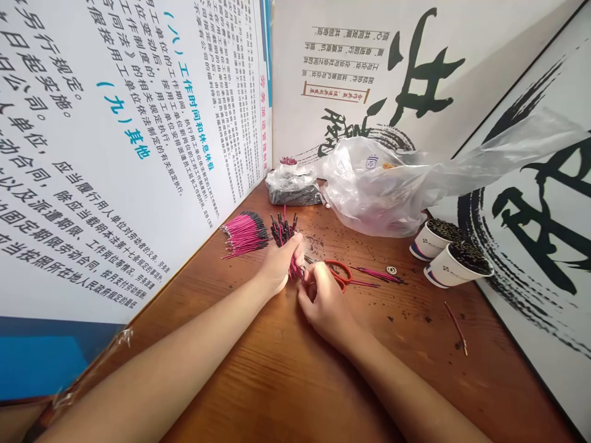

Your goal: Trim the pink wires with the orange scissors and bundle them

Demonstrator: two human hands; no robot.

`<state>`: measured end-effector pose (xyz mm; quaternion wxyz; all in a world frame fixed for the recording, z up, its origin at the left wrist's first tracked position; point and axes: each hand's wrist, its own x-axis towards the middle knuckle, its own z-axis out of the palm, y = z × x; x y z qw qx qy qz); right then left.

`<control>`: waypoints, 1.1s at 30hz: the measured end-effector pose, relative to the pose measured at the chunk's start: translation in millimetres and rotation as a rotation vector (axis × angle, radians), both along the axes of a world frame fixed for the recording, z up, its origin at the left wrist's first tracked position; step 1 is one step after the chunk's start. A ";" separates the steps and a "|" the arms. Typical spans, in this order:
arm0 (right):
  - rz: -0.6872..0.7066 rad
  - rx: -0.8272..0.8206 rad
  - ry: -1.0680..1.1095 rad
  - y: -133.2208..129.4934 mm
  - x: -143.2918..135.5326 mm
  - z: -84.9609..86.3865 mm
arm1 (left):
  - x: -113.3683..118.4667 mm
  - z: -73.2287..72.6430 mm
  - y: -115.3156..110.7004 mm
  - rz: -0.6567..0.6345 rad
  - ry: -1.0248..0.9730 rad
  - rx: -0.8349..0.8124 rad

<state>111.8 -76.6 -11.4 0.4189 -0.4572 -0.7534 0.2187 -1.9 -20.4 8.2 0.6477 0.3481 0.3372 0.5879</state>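
Observation:
My left hand (pixel 282 261) is closed around a bundle of thin black and magenta wires (pixel 283 229), whose black ends stick up above the fist. Just to its right, my right hand (pixel 323 301) has its thumb and fingertips pinched at the bundle's lower end; what lies between those fingertips is too small to make out. Behind the right hand rest orange-handled scissors (pixel 344 274), with several loose magenta wires (pixel 381 275) beside them. On the left, a fanned pile of magenta wires (pixel 244 234) with dark ends lies on the wooden table (pixel 258 381).
Two paper cups (pixel 446 274) filled with small dark pieces stand at the right. A clear plastic bag (pixel 369 191) and a plastic-wrapped dark bundle (pixel 294 187) sit at the back. One single wire (pixel 457 329) lies front right. Printed boards (pixel 138 123) enclose the table; dark bits are scattered about.

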 end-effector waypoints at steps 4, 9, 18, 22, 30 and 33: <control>-0.011 0.008 0.044 1.6 3.6 1.6 | 0.2 0.5 1.7 0.012 0.011 0.009; -0.062 0.003 0.208 2.4 7.4 -2.3 | 1.1 -2.0 2.3 0.036 0.060 0.040; 0.057 -0.212 0.537 7.1 9.3 3.4 | 7.3 -12.2 -8.7 0.113 0.376 0.206; 0.015 -0.200 0.543 1.8 13.3 12.7 | 8.3 -6.4 -15.0 0.131 0.472 0.279; 0.062 -0.087 0.575 -3.9 14.0 15.7 | 15.2 -5.7 -22.5 0.022 0.410 0.283; 0.015 -0.101 0.521 0.4 14.7 14.0 | 15.5 -2.8 -22.7 0.017 0.423 0.263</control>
